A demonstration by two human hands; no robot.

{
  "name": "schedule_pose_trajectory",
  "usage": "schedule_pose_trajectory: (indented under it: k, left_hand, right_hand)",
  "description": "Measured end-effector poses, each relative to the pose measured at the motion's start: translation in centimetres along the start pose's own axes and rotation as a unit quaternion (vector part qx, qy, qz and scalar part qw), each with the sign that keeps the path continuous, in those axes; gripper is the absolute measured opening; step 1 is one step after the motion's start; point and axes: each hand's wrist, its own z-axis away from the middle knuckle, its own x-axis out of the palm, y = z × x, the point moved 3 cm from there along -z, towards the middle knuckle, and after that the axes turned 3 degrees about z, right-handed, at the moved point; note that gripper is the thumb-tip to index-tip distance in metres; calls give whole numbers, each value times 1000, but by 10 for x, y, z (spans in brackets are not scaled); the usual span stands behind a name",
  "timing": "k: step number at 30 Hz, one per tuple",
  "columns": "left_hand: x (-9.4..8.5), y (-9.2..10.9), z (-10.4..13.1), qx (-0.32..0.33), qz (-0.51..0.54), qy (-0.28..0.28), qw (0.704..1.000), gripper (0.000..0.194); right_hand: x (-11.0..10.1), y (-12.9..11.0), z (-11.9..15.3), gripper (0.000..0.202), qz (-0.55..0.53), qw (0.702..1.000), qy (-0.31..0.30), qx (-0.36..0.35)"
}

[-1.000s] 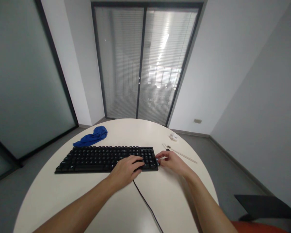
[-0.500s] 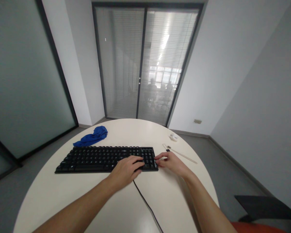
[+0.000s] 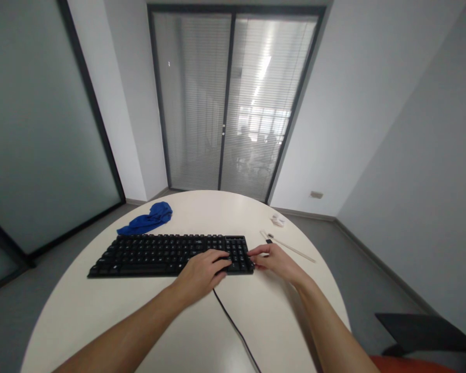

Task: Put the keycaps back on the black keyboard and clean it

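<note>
A black keyboard [image 3: 151, 255] lies flat on the round cream table [image 3: 202, 331], its number pad at the right end. My left hand [image 3: 204, 268] rests on the keyboard just left of the number pad, fingers apart and pointing right. At the right edge of the number pad is my right hand [image 3: 270, 259], its thumb and fingertips drawn together at the keyboard's side. Anything between those fingertips is too small to make out. A black cable [image 3: 235, 326] runs from below my left hand toward the near table edge.
A crumpled blue cloth [image 3: 147, 218] lies behind the keyboard at the left. Beyond my right hand are a thin pale stick or brush [image 3: 295, 250] and a small white item [image 3: 278, 220]. A black and orange chair [image 3: 431, 331] stands at the lower right.
</note>
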Motion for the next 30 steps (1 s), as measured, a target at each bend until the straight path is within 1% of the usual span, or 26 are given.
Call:
schedule_pose_trajectory:
  k: [6, 13, 18, 22, 24, 25, 27, 29, 30]
  left_hand:
    - [0, 0, 0, 1, 0, 1, 1000, 28]
    - [-2, 1, 0, 1, 5, 2, 1000, 27]
    - [-1, 1, -1, -5, 0, -6, 1000, 29]
    - [-1, 0, 0, 0, 2, 3, 1000, 27]
    - [0, 0, 0, 2, 3, 5, 1000, 27]
    - [0, 0, 0, 2, 3, 5, 1000, 27]
    - [-1, 0, 1, 1, 3, 5, 1000, 27]
    - [-1, 0, 0, -2, 5, 3, 1000, 27]
    - [0, 0, 0, -2, 6, 2, 1000, 27]
  right_hand:
    - [4, 5, -4, 25, 6, 1000, 4, -3]
    - [4, 9, -6, 22, 61, 998, 16, -12]
    - [6, 8, -4, 24, 67, 998, 1, -22]
    - [-1, 1, 6, 15, 94, 994, -17, -48]
    - [-5, -5, 14, 15, 104, 992, -43, -62]
    - [-6, -8, 17, 18, 108, 990, -66, -67]
    - [-5, -13, 24, 22, 114, 982, -136, -67]
    - [2, -14, 29, 32, 120, 969, -208, -54]
    - [7, -14, 30, 37, 125, 963, -234, -49]
